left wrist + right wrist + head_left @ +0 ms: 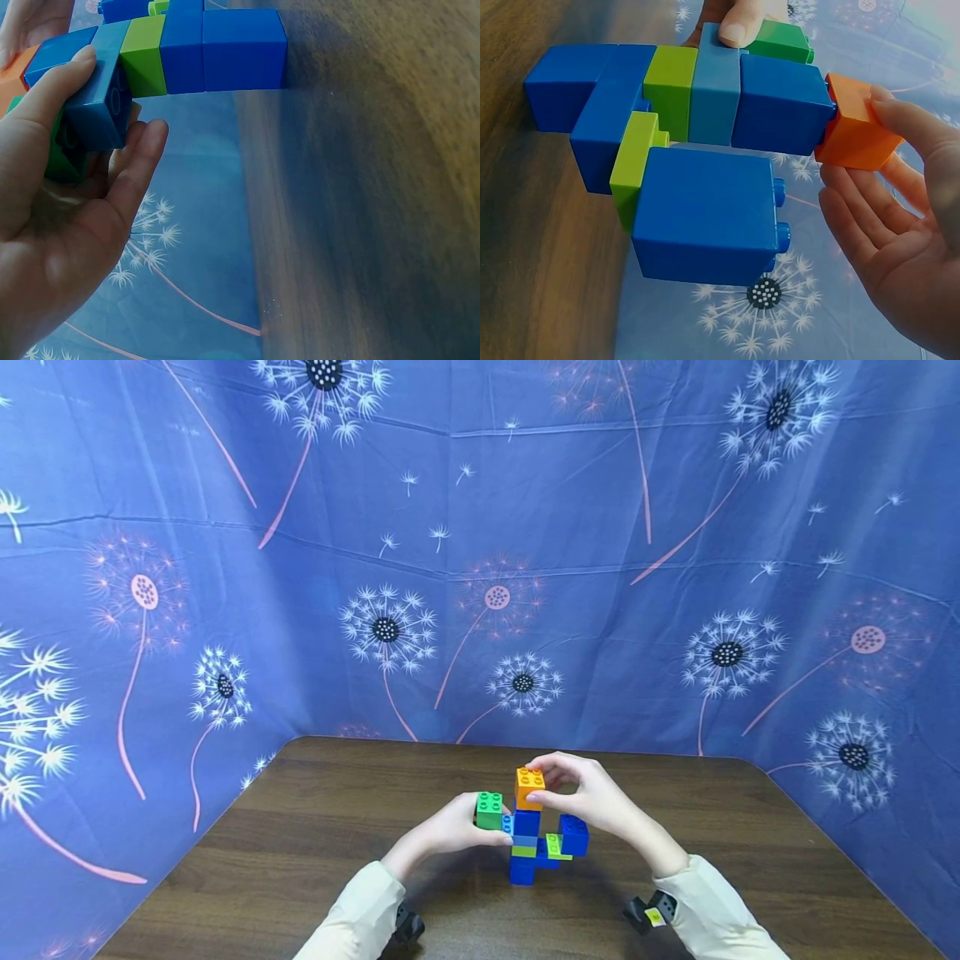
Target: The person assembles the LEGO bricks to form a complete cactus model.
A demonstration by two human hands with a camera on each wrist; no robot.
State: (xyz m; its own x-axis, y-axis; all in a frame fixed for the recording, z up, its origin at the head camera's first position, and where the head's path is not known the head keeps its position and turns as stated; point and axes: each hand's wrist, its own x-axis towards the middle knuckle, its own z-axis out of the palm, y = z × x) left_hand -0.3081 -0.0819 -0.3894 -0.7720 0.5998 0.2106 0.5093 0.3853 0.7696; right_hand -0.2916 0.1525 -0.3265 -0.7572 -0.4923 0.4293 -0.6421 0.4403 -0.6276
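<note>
A tower of toy building blocks stands upright on the table, with a dark blue block (pixel 522 871) at its foot. My right hand (pixel 581 785) pinches an orange block (pixel 859 124) between thumb and fingers at the top. Studs of the dark blue block (pixel 784 105) below show in a narrow gap under it. The left hand (pixel 456 827) grips the tower's light blue block (pixel 101 94) from the left, thumb on its near face. A green block (pixel 490 810) sits on that light blue block's left end, beside the left palm.
Low on the tower's right side, a lime green piece (pixel 557 845) juts out and carries a large blue block (pixel 574 835). The brown wooden table (pixel 337 793) ends at a blue dandelion-print cloth (pixel 600 652) behind.
</note>
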